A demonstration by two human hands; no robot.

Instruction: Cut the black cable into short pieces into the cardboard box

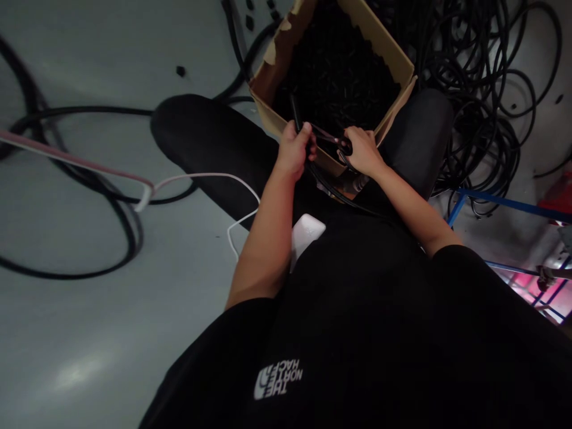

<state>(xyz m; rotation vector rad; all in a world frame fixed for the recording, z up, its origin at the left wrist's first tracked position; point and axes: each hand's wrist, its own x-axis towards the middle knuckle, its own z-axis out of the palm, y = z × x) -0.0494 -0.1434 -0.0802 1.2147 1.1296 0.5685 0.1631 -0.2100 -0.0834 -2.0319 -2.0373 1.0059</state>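
Observation:
My left hand (295, 149) is closed around a black hose (295, 108), whose upper end sticks out over the cardboard box (273, 120). From under that hand the hose runs down to the right across my lap. My right hand (361, 150) grips the dark handles of a pair of scissors (329, 139). The scissor blades point left, toward the hose just beside my left fingers; whether they touch it cannot be made out. Many short black pieces (342, 71) fill the box, which stands between my legs.
Tangled black hose (480, 119) lies on the floor at the right, near a blue metal frame (513, 204). More hose (102, 110) loops across the floor at the left. A white device (308, 231) rests at my lap, and a white cable (210, 175) crosses my leg.

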